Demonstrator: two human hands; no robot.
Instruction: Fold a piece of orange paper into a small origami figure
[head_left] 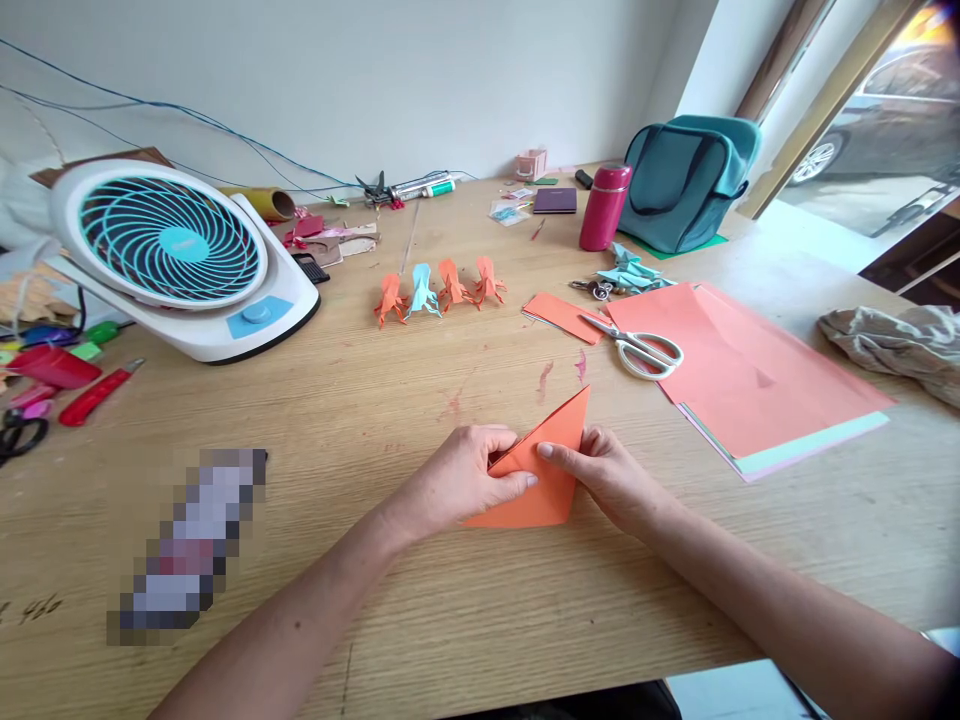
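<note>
Folded paper pinched from both sides

The left hand has a nearly closed grip on the paper's left side, thumb on the near face; the right hand pinches its right edge, thumb also in front. Whether the paper touches the table cannot be told.

Beyond the paper and to its right, scissors lie over a corner of the sheets and the strips. Straight beyond the paper, towards its left, four figures stand in a row. Farther beyond, to its right, are a flask and a bag. Well left of the paper stand a fan and, past it, a red cutter; a pixelated thing lies nearer. Far right is a cloth.
</note>
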